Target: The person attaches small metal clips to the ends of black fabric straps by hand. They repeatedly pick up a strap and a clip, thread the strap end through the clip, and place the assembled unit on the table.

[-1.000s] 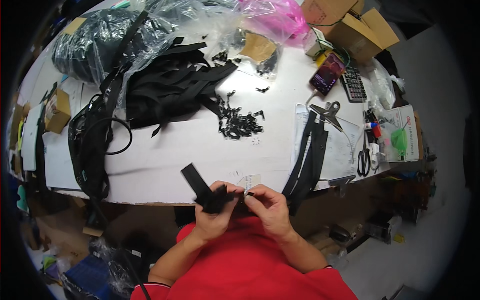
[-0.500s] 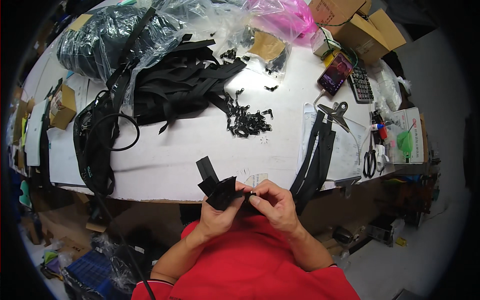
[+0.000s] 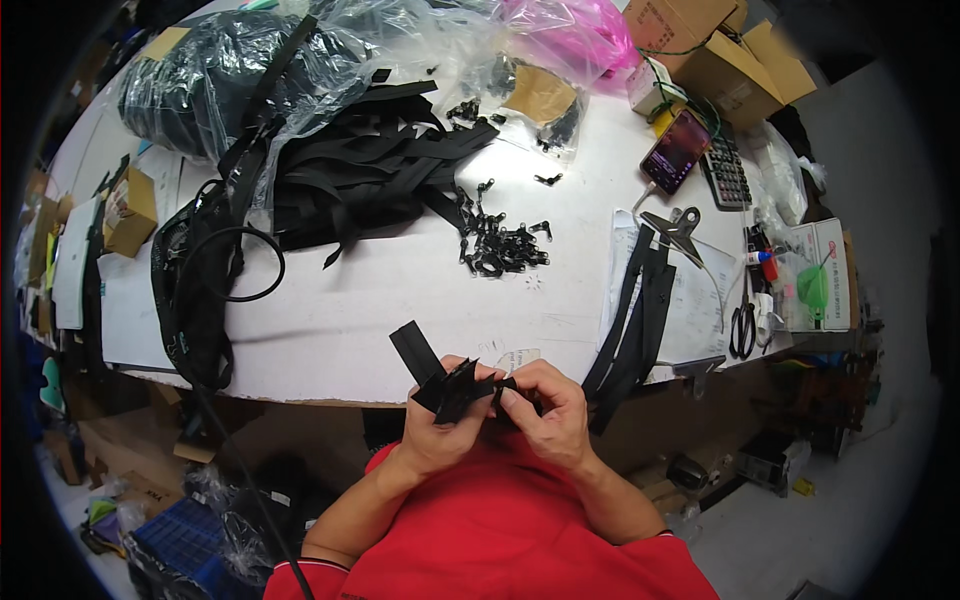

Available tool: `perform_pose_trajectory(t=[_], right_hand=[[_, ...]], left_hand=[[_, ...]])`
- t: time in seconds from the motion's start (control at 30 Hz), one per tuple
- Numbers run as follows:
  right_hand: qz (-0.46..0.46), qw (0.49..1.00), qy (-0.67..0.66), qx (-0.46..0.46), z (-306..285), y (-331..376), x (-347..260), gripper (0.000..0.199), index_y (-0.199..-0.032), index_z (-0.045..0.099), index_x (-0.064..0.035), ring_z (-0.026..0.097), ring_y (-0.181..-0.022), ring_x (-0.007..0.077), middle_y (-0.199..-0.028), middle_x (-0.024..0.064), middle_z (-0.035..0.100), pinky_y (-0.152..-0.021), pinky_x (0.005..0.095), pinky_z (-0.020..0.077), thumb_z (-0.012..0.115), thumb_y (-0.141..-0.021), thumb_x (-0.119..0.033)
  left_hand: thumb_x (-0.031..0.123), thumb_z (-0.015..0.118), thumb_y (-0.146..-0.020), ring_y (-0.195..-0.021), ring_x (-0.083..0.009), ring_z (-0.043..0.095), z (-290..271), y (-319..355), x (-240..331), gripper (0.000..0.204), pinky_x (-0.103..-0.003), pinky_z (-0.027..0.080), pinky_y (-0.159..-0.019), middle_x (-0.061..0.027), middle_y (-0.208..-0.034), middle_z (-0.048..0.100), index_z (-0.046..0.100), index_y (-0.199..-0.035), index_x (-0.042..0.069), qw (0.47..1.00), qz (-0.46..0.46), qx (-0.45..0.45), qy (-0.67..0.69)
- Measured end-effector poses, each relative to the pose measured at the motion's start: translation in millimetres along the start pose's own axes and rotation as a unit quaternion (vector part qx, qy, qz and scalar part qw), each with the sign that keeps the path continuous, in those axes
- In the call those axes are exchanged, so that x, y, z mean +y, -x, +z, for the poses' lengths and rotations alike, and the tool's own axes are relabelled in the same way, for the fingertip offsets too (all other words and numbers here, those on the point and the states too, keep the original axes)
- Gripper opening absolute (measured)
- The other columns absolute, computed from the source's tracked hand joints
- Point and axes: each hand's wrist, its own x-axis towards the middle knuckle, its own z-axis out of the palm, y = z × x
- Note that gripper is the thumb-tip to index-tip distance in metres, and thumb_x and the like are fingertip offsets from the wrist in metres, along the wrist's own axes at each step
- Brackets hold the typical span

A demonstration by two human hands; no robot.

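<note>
My left hand (image 3: pixel 437 437) is closed round a folded bundle of black zipper strips (image 3: pixel 413 352), whose flat ends stick up above the fingers. Close beside it, my right hand (image 3: pixel 553 412) pinches a short black strip end (image 3: pixel 506 386) between thumb and fingers. Whether a small part sits in that pinch is hidden by the fingers. Both hands meet in front of my red shirt, at the table's near edge. Beyond them on the table lies a loose heap of small black zipper sliders (image 3: pixel 500 247).
A large pile of black strips (image 3: pixel 350 185) lies back left beside a plastic-wrapped bundle (image 3: pixel 195 95). On the right, more strips (image 3: pixel 632 315) hang over the edge by a clipboard (image 3: pixel 690 300). A phone (image 3: pixel 676 152), calculator (image 3: pixel 727 175), scissors (image 3: pixel 742 330) and cardboard boxes (image 3: pixel 740 75) stand further right.
The bundle in my left hand has turned, and its upright strip now leans further left. A strip end shows more clearly at the right fingertips. Both hands stay close together.
</note>
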Motion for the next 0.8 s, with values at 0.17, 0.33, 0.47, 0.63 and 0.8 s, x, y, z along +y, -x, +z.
perform_pose_trajectory(t=[0.17, 0.33, 0.47, 0.63, 0.8], right_hand=[[-0.006, 1.000, 0.009, 0.003, 2, -2, -1, 0.006, -0.088, 0.068, 0.0002, 0.055, -0.065, 0.0092, -0.081, 0.0053, 0.063, -0.056, 0.0230, 0.0421, 0.071, -0.084, -0.004], [-0.034, 0.999, 0.003, 0.005, 2, -3, 4, 0.006, -0.086, 0.067, 0.0007, 0.058, -0.066, 0.0101, -0.081, 0.0057, 0.063, -0.057, 0.0234, 0.0455, 0.071, -0.084, -0.004], [-0.019, 1.000, 0.023, -0.004, 2, -4, -6, 0.008, -0.085, 0.067, 0.0009, 0.058, -0.066, 0.0099, -0.078, 0.0054, 0.063, -0.057, 0.0236, 0.0452, 0.072, -0.084, -0.005], [0.001, 0.998, 0.069, -0.005, 2, -2, -11, 0.006, -0.085, 0.067, 0.0001, 0.058, -0.062, 0.0111, -0.076, 0.0062, 0.064, -0.054, 0.0248, 0.0437, 0.072, -0.084, -0.004], [-0.060, 0.991, 0.116, 0.030, 9, 0, -12, 0.005, -0.086, 0.067, -0.0001, 0.056, -0.060, 0.0117, -0.076, 0.0059, 0.063, -0.054, 0.0250, 0.0423, 0.072, -0.085, -0.003]], left_hand=[[-0.007, 0.059, -0.093, -0.073, -0.0078, 0.059, -3, 0, -1, 0.020, -0.023, 0.050, -0.064, -0.0056, -0.092, 0.063, 0.062, -0.112, -0.002, 1.000, -0.011, -0.003, -0.002], [-0.008, 0.058, -0.092, -0.072, -0.0074, 0.058, -3, 1, -3, 0.022, -0.023, 0.049, -0.064, -0.0054, -0.091, 0.062, 0.062, -0.114, -0.002, 1.000, -0.011, -0.014, 0.012], [-0.008, 0.058, -0.093, -0.072, -0.0072, 0.058, -1, 2, -3, 0.022, -0.022, 0.049, -0.064, -0.0054, -0.091, 0.063, 0.061, -0.114, -0.003, 0.999, -0.023, 0.010, 0.036], [-0.012, 0.057, -0.087, -0.075, -0.0092, 0.060, -4, 4, -11, 0.025, -0.023, 0.050, -0.066, -0.0080, -0.093, 0.066, 0.062, -0.110, -0.003, 1.000, 0.009, 0.019, -0.002], [-0.016, 0.058, -0.077, -0.080, -0.0180, 0.063, -8, 6, -21, 0.029, -0.026, 0.052, -0.066, -0.0106, -0.089, 0.066, 0.064, -0.102, -0.003, 0.992, 0.087, 0.022, -0.092]])
